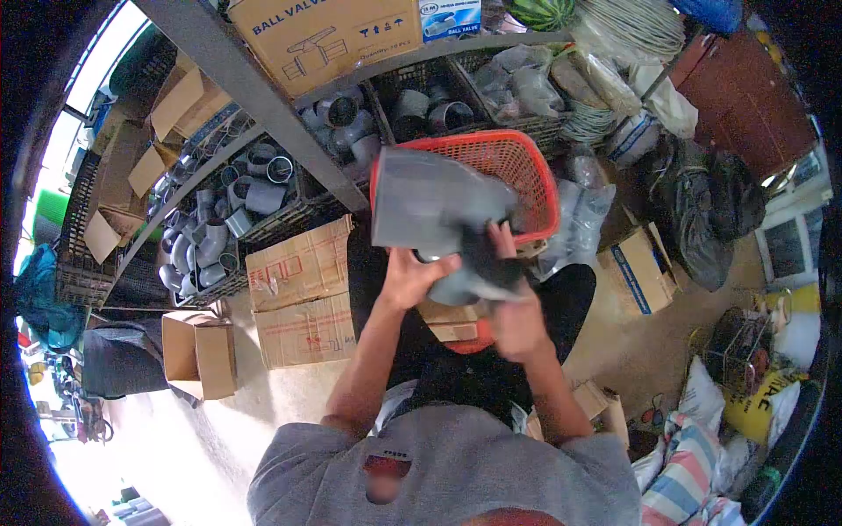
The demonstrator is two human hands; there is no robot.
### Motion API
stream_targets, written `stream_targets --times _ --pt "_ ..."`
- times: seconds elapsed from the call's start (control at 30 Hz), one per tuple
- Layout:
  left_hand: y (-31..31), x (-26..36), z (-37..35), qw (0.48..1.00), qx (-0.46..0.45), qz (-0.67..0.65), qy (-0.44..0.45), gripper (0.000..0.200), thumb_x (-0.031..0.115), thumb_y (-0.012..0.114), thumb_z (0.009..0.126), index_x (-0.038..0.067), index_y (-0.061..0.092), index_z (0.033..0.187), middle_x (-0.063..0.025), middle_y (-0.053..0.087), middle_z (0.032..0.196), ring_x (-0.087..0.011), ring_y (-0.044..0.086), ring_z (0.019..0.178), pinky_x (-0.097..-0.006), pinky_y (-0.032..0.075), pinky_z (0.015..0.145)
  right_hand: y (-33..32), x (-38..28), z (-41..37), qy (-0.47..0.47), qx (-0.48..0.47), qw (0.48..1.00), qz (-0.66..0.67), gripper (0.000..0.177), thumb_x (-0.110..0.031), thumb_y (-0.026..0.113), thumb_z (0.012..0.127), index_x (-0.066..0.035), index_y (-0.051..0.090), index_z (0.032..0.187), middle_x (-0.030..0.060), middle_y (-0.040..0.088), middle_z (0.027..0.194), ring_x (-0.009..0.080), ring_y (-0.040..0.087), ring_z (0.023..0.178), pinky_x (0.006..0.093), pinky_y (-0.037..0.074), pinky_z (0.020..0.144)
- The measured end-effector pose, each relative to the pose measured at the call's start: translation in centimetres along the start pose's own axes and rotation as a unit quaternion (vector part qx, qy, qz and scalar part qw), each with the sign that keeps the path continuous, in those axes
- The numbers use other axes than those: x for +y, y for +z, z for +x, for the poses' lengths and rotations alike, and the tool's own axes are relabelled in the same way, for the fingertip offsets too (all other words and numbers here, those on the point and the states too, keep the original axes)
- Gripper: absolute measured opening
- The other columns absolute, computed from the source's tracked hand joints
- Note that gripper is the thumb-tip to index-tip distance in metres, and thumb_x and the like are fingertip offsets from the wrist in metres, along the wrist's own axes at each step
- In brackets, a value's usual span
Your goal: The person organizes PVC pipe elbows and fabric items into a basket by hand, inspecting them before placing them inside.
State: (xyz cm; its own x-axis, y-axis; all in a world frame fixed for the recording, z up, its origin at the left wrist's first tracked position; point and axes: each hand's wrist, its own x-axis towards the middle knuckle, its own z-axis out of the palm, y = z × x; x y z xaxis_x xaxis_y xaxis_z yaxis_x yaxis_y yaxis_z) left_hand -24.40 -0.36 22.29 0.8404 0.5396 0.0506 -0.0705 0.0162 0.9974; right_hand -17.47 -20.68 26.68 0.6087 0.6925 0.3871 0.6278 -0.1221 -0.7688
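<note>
A large grey plastic pipe fitting [417,197] is held above my lap, in front of a red plastic basket [535,175]. My left hand [412,276] grips its lower edge from the left. On the right, my right hand [517,320] is closed and blurred by motion, close to a dark cloth-like thing [491,259] and the fitting's lower grey branch [456,287]. What its fingers hold is too smeared to make out. Part of the basket is hidden behind the fitting.
Black crates of grey fittings [263,197] stand at the left and ahead, behind a metal shelf post [263,96]. Flattened cardboard [303,294] and an open box [197,355] lie left. Another box [638,267] and black bags [702,210] are right.
</note>
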Motion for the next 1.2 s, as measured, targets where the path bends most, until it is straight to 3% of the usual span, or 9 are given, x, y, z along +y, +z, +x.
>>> stream_targets --times 0.03,0.23,0.43,0.63,0.77,0.83,0.93,1.07,1.2 --pt "-0.1 -2.3 -0.8 0.957 -0.044 -0.287 0.004 0.073 0.011 0.082 0.077 0.001 0.046 0.139 -0.0105 0.057 0.133 -0.0239 0.053 0.126 -0.0411 0.043 0.107 -0.8 -3.6 3.3 -0.116 -0.055 0.958 -0.257 0.052 -0.025 0.055 0.091 -0.010 0.055 0.141 0.0224 0.045 0.150 0.0411 0.044 0.137 0.0560 0.031 0.115" --pt "2.1 3.7 -0.7 0.997 -0.063 -0.039 0.004 0.082 0.013 0.088 0.072 0.001 0.045 0.142 -0.0101 0.058 0.133 -0.0203 0.056 0.120 -0.0383 0.046 0.105 0.0 -3.2 9.3 -0.194 0.076 0.955 -0.212 0.051 -0.023 0.055 0.090 -0.014 0.057 0.140 0.0231 0.040 0.153 0.0426 0.039 0.140 0.0599 0.028 0.114" --pt "0.0 5.0 -1.7 0.994 -0.024 0.075 0.076 0.073 0.021 0.093 0.065 0.000 0.058 0.125 -0.0111 0.065 0.119 -0.0207 0.059 0.113 -0.0386 0.047 0.100 1.0 -0.9 8.4 0.140 0.079 0.974 0.163 0.043 -0.017 0.047 0.096 0.000 0.056 0.135 0.0224 0.054 0.138 0.0362 0.053 0.130 0.0396 0.039 0.111" --pt "-2.3 0.7 -1.0 0.964 0.001 -0.258 -0.059 0.064 0.015 0.081 0.078 -0.001 0.052 0.132 -0.0104 0.060 0.128 -0.0202 0.058 0.115 -0.0381 0.046 0.102 3.0 -2.2 3.8 -0.153 0.011 0.988 -0.033 0.050 -0.021 0.053 0.086 -0.018 0.064 0.135 0.0228 0.029 0.159 0.0477 0.020 0.148 0.0640 0.015 0.118" --pt "0.4 4.3 -1.8 0.999 -0.040 -0.001 0.031 0.092 0.017 0.094 0.063 -0.001 0.046 0.139 -0.0133 0.057 0.132 -0.0244 0.056 0.121 -0.0399 0.044 0.106 0.7 -2.1 8.0 -0.179 0.060 0.977 -0.099 0.044 -0.028 0.052 0.092 -0.012 0.065 0.131 0.0202 0.046 0.149 0.0388 0.039 0.141 0.0519 0.030 0.114" --pt "0.4 4.3 -2.7 0.994 -0.087 0.064 0.015 0.093 0.018 0.095 0.061 -0.002 0.047 0.138 -0.0140 0.058 0.132 -0.0250 0.056 0.121 -0.0405 0.045 0.106 -0.2 -1.3 9.0 0.069 0.052 0.964 0.251 0.042 -0.031 0.047 0.100 -0.004 0.065 0.126 0.0202 0.059 0.132 0.0270 0.050 0.130 0.0400 0.039 0.107" --pt "0.4 4.2 -3.7 0.988 -0.106 0.110 0.032 0.098 0.023 0.096 0.060 0.000 0.045 0.140 -0.0118 0.056 0.133 -0.0244 0.054 0.123 -0.0412 0.043 0.106 -0.8 5.4 8.2 0.307 -0.004 0.907 0.289 0.052 -0.045 0.050 0.101 -0.002 0.061 0.128 0.0124 0.062 0.125 0.0207 0.055 0.120 0.0360 0.042 0.101" --pt "0.5 5.6 -3.4 0.995 -0.103 -0.006 0.007 0.090 0.018 0.095 0.059 -0.002 0.050 0.134 -0.0131 0.060 0.126 -0.0244 0.056 0.120 -0.0410 0.045 0.105 1.3 4.9 5.1 0.375 0.070 0.739 0.555 0.059 -0.054 0.057 0.095 -0.008 0.058 0.131 0.0133 0.064 0.125 0.0249 0.063 0.113 0.0400 0.048 0.100" --pt "-0.1 5.0 -2.0 0.997 -0.081 0.000 -0.013 0.090 0.024 0.095 0.061 -0.002 0.050 0.134 -0.0129 0.060 0.125 -0.0248 0.057 0.117 -0.0404 0.045 0.103 3.5 6.1 2.8 0.403 0.084 0.709 0.572 0.058 -0.054 0.048 0.100 -0.009 0.054 0.137 0.0107 0.059 0.134 0.0257 0.057 0.122 0.0443 0.045 0.105"
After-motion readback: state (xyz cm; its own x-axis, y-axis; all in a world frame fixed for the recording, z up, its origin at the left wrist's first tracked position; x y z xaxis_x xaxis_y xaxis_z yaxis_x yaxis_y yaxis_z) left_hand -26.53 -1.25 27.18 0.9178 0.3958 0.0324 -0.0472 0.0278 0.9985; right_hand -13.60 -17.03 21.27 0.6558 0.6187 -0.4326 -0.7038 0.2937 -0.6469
